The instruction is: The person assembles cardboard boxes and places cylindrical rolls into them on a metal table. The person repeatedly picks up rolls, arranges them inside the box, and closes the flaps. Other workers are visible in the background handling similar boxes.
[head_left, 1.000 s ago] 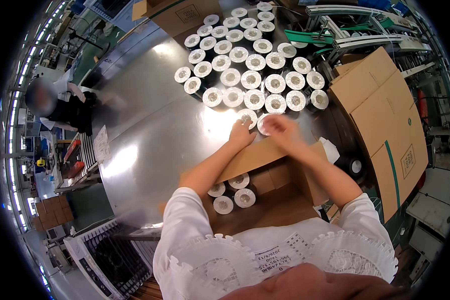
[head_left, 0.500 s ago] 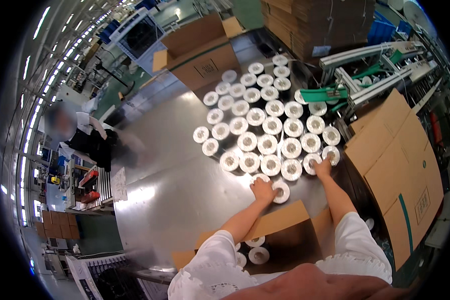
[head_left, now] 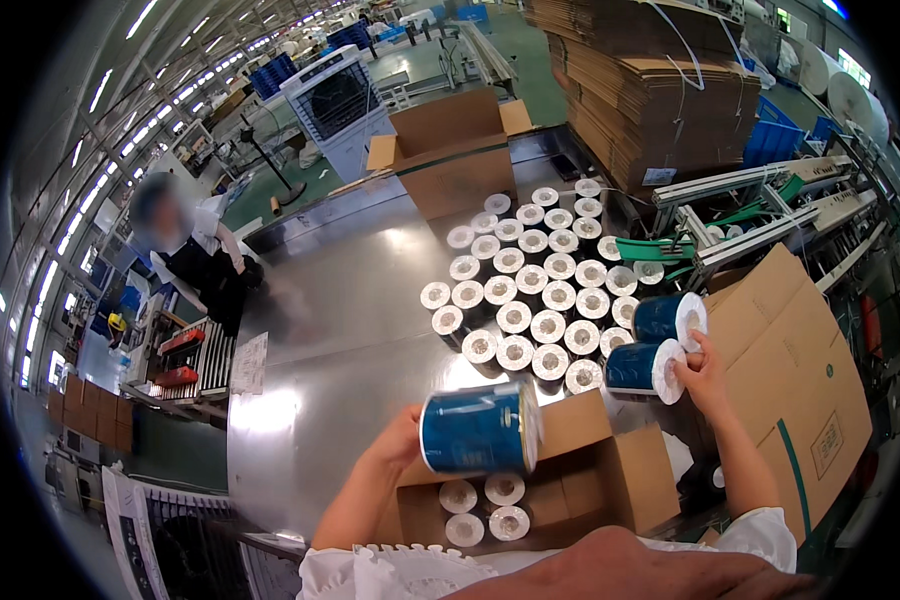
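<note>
My left hand (head_left: 400, 440) is closed on a blue-wrapped paper roll (head_left: 473, 430), tipped on its side above the near carton. Whether a second roll lies behind it, I cannot tell. My right hand (head_left: 708, 378) pinches two more blue rolls by their white ends, an upper roll (head_left: 660, 317) and a lower roll (head_left: 633, 368), both lying sideways in the air right of the carton. Below my hands, the open carton (head_left: 642, 480) holds several upright rolls (head_left: 509, 522) at its left end. Many rolls (head_left: 548, 326) stand grouped on the metal table (head_left: 330, 370).
Another open carton (head_left: 457, 175) stands at the table's far side. Flattened cardboard (head_left: 785, 350) leans at right, below a metal conveyor with green guides (head_left: 655, 250). Stacked cardboard sheets (head_left: 660, 120) rise at the back. A person (head_left: 195, 250) is beyond the table's left edge.
Both hands have lifted rolls off the table and tipped them sideways. My left hand moved left and nearer, over the carton; my right moved right and nearer. The view has shifted.
</note>
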{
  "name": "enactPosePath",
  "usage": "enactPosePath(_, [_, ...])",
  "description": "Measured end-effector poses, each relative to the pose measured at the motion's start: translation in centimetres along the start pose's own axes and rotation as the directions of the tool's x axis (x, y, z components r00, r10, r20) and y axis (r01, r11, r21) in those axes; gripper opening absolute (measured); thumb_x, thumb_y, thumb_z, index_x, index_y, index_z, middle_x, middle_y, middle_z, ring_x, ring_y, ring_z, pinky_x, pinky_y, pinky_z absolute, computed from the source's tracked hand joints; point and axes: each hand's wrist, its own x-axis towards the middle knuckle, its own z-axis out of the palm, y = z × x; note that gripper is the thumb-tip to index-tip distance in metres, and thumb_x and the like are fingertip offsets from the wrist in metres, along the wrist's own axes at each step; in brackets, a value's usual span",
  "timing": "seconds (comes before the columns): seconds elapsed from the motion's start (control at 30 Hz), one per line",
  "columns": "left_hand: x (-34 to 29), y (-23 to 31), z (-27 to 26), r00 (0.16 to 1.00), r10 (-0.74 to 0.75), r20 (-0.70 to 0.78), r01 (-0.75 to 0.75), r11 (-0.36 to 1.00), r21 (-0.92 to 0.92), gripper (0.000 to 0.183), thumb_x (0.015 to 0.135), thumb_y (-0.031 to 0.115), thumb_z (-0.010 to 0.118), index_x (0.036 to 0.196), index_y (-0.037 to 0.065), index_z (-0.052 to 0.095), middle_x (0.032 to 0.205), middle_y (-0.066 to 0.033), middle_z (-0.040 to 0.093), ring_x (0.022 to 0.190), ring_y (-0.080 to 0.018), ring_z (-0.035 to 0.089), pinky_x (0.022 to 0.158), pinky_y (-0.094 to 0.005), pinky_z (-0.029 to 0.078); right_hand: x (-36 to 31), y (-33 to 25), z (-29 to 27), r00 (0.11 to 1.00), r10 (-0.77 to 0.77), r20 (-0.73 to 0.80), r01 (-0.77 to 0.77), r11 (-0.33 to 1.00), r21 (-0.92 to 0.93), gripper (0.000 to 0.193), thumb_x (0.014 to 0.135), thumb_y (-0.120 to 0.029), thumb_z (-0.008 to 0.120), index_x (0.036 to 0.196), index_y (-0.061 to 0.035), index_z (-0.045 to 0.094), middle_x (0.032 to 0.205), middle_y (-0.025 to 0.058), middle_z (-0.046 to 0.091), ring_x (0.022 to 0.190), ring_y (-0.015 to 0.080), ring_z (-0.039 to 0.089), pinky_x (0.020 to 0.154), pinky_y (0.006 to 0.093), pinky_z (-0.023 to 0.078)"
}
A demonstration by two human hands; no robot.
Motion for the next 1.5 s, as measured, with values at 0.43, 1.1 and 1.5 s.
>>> enactPosePath(0.43, [5.1, -26.8, 6.0, 0.997, -0.049, 0.056, -0.067, -0.254, 0.965, 0.043, 0.078, 0.03, 0.066, 0.113, 0.005, 0.063, 0.114, -0.0181, 0.058, 0.103, -0.0303, 0.057, 0.089, -0.044, 0.044, -14.8, -8.9, 9.4, 0.179, -0.248, 0.952, 0.813, 0.582, -0.001, 0.055, 0.083, -0.021, 0.06, 0.131, -0.0019, 0.043, 0.078, 0.0154, 0.061, 0.071, 0.031, 0.063, 0.061, 0.0403, 0.052])
enactPosePath(1.1, [15.3, -6.3, -1.1, 0.853, 0.481, -0.205, -0.03, 0.436, 0.899, 0.032, 0.083, 0.025, 0.065, 0.109, 0.006, 0.065, 0.097, -0.0138, 0.066, 0.085, -0.0193, 0.062, 0.074, -0.0323, 0.051, 3.1, 7.7, 12.1, 0.935, 0.32, 0.152, -0.15, 0.746, -0.649, 0.05, 0.086, -0.031, 0.064, 0.119, 0.0024, 0.049, 0.073, 0.0116, 0.066, 0.057, 0.0176, 0.063, 0.051, 0.028, 0.05])
enactPosePath(1.5, [30.5, -11.8, -12.2, 0.731, 0.565, -0.383, 0.527, -0.11, 0.843, 0.049, 0.075, 0.052, 0.061, 0.104, 0.014, 0.068, 0.113, -0.0209, 0.055, 0.114, -0.0379, 0.044, 0.09, -0.0541, 0.035, 6.0, 23.6, 14.6, 0.936, 0.343, -0.072, -0.308, 0.707, -0.637, 0.081, 0.069, -0.026, 0.073, 0.132, 0.0043, 0.032, 0.099, 0.0278, 0.063, 0.095, 0.0411, 0.063, 0.081, 0.0442, 0.05])
